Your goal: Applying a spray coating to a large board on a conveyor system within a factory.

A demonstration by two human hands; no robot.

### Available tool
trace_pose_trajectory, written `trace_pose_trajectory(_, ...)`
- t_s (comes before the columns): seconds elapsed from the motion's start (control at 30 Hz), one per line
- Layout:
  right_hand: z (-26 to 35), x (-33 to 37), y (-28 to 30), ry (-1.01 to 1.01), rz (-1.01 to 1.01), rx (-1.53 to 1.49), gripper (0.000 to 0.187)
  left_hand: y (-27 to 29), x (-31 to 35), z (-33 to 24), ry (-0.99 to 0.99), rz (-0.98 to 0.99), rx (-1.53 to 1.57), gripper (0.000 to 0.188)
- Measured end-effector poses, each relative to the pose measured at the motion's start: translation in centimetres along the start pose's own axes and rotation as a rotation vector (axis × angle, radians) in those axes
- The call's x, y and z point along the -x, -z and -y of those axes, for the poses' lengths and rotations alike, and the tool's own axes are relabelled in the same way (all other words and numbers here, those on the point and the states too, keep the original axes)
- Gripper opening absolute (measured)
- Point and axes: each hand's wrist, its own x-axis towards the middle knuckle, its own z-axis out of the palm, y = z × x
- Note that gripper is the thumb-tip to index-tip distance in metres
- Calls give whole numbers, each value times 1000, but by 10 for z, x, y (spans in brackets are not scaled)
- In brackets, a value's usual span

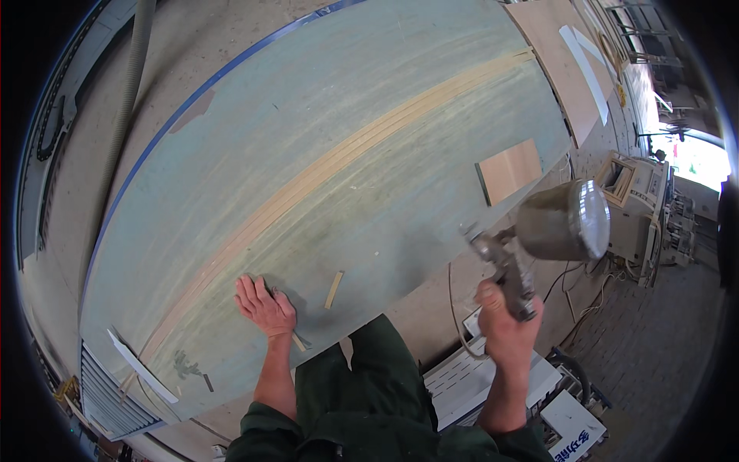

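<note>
Gripping the gun [504, 266] by its handle, the right hand [509, 327] is closed in a fist around it in the head view, thumb uppermost. The gun is at 3 to 4 o'clock from the picture's centre, raised apart from the near edge of the table [308, 92]. Its cup [560, 222] sits toward 1 o'clock from the fist, and the nozzle end faces 10 to 11 o'clock, over the tabletop; this hold appears to leave the nozzle unobstructed and the cup free of the wrist. Trigger position cannot be told. The right forearm [506, 393] rises from 5 o'clock, wrist nearly straight. The left hand [265, 308], at 8 o'clock, rests palm down with fingers extended and close together; nothing is seen in its grasp. Its placement probably steadies the upper body against the gun's weight on the opposite side. The left forearm [277, 377] slants up from 7 o'clock. The strips [362, 141] lie flat, side by side, from 8 o'clock to between 1 and 2 o'clock, presenting one continuous face. The block [510, 171] lies at 2 to 3 o'clock, likely set aside to leave the strips uncovered.
</note>
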Motion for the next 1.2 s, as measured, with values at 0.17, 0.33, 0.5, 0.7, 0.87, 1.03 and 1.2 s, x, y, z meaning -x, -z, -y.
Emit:
trace_pose_trajectory(0.17,8,-40,16,69,-273,147,37,1,-1,-2,0,3,-2,53)
trace_pose_trajectory(0.33,16,-47,17,48,-313,150,34,4,-4,-4,-13,-19,33,55)
trace_pose_trajectory(0.5,1,17,-28,30,-102,-4,27,3,-3,1,41,-30,46,55)
trace_pose_trajectory(0.7,-23,139,-89,26,196,1,27,11,-2,5,57,-22,205,62)
trace_pose_trajectory(0.87,-25,258,-144,-42,305,58,25,38,5,37,91,99,622,47)
trace_pose_trajectory(1.03,-25,333,-179,-182,488,-32,31,79,48,162,70,13,767,28)
trace_pose_trajectory(1.2,-45,315,-187,21,194,75,17,84,85,238,78,-43,256,51)
